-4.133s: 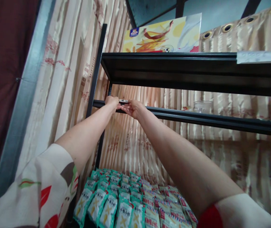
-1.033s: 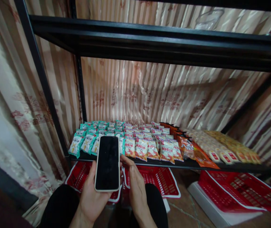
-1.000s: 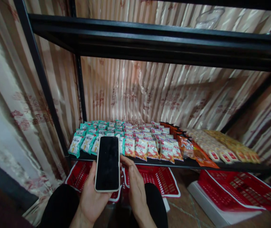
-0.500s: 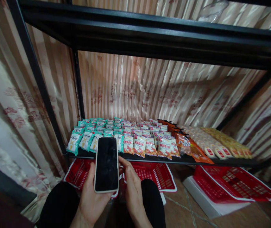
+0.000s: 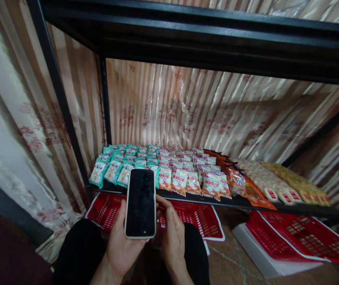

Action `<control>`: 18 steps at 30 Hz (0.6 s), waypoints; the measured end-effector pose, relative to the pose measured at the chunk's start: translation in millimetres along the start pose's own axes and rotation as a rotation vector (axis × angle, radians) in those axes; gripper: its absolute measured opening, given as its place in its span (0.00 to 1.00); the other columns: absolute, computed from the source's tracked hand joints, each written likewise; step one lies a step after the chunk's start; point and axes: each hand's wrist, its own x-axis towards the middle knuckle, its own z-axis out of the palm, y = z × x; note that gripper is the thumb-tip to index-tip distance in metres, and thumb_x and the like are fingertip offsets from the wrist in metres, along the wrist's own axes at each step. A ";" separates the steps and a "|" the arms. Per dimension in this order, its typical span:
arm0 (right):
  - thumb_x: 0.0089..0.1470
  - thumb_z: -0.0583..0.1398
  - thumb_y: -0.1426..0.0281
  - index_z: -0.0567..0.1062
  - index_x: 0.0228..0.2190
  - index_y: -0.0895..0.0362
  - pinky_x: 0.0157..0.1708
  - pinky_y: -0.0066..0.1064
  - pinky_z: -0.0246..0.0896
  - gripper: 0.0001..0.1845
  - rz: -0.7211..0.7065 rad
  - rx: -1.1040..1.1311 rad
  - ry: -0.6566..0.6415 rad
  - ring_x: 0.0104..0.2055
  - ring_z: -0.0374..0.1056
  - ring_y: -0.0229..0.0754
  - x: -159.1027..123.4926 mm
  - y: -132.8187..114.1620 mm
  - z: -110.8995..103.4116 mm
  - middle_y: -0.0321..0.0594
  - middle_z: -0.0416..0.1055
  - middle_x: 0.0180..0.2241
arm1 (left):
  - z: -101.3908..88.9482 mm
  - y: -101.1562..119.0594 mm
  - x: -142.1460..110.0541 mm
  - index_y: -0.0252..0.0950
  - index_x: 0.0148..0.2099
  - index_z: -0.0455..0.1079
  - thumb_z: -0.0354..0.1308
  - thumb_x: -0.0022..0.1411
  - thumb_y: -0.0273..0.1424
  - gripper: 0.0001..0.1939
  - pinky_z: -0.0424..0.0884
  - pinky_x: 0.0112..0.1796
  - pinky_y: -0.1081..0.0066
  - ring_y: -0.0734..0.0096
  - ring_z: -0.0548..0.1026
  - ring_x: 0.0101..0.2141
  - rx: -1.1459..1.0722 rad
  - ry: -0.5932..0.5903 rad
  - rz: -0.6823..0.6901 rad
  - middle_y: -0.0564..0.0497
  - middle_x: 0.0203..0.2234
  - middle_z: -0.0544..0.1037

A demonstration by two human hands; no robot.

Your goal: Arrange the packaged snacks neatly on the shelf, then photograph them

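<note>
A smartphone [image 5: 140,204] with a dark screen and a pale case is held upright in front of me. My left hand [image 5: 124,245] is closed around it from below and the left, thumb along its left edge. At the phone's right edge, my right hand [image 5: 172,233] has its fingers bent against the side, with some fingertips hidden behind it. Just beyond the phone lie teal-and-white snack packets [image 5: 113,171] on a black shelf [image 5: 163,194]. Beside them are white-and-orange snack packets [image 5: 179,180] with striped edges.
Farther right on the shelf sit orange packets [image 5: 254,193], clear-wrapped goods [image 5: 272,194] and yellowish packs [image 5: 303,182]. Red baskets [image 5: 214,217] [image 5: 303,237] stand below, one over a white box [image 5: 255,253]. A black upper shelf [image 5: 202,29] spans overhead. Striped curtains [image 5: 157,99] hang behind.
The view has shifted slightly, so shelf, hands and phone all appear a little farther right. The hands keep the same hold on the phone, whose screen is still dark.
</note>
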 end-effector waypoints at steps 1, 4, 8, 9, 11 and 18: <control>0.55 0.51 0.49 0.77 0.40 0.52 0.40 0.36 0.68 0.25 0.001 -0.001 0.005 0.40 0.71 0.46 -0.1 -0.6 0.2 0.42 0.76 0.36 | 1.0 -0.5 0.0 0.32 0.51 0.71 0.41 0.68 0.41 0.24 0.62 0.54 0.63 0.62 0.72 0.50 -0.002 0.002 0.000 0.45 0.48 0.75; 0.55 0.51 0.49 0.77 0.40 0.53 0.41 0.38 0.67 0.25 0.012 -0.004 -0.005 0.42 0.71 0.47 0.1 -1.0 0.0 0.43 0.75 0.39 | 3.9 -2.0 -0.4 0.32 0.50 0.72 0.42 0.68 0.41 0.23 0.63 0.53 0.64 0.63 0.73 0.48 -0.019 0.022 0.008 0.46 0.47 0.76; 0.55 0.51 0.50 0.75 0.40 0.54 0.43 0.39 0.66 0.24 0.014 -0.023 -0.005 0.43 0.71 0.47 0.8 1.8 -1.4 0.44 0.75 0.41 | 4.5 -4.2 -2.2 0.33 0.48 0.73 0.42 0.68 0.39 0.22 0.62 0.53 0.64 0.64 0.74 0.47 -0.046 0.097 0.025 0.46 0.45 0.77; 0.55 0.51 0.50 0.75 0.39 0.54 0.43 0.39 0.66 0.24 0.010 -0.033 0.003 0.43 0.70 0.47 0.8 2.7 -1.7 0.44 0.75 0.41 | 4.2 -4.7 -2.7 0.33 0.49 0.73 0.43 0.68 0.39 0.22 0.62 0.53 0.64 0.64 0.74 0.46 -0.052 0.124 0.026 0.46 0.45 0.77; 0.55 0.51 0.51 0.76 0.39 0.54 0.43 0.38 0.66 0.24 -0.001 -0.061 0.023 0.43 0.70 0.47 0.7 4.2 -2.3 0.44 0.75 0.41 | 3.9 -5.6 -3.3 0.33 0.48 0.73 0.43 0.68 0.38 0.21 0.63 0.52 0.64 0.64 0.75 0.45 -0.061 0.181 0.023 0.46 0.44 0.78; 0.56 0.50 0.51 0.76 0.38 0.54 0.43 0.37 0.66 0.24 -0.062 -0.115 0.041 0.44 0.70 0.46 1.5 7.3 -3.5 0.44 0.74 0.41 | 7.4 -4.9 -2.0 0.32 0.45 0.75 0.45 0.67 0.38 0.20 0.64 0.51 0.65 0.66 0.77 0.41 -0.077 0.252 0.027 0.46 0.40 0.79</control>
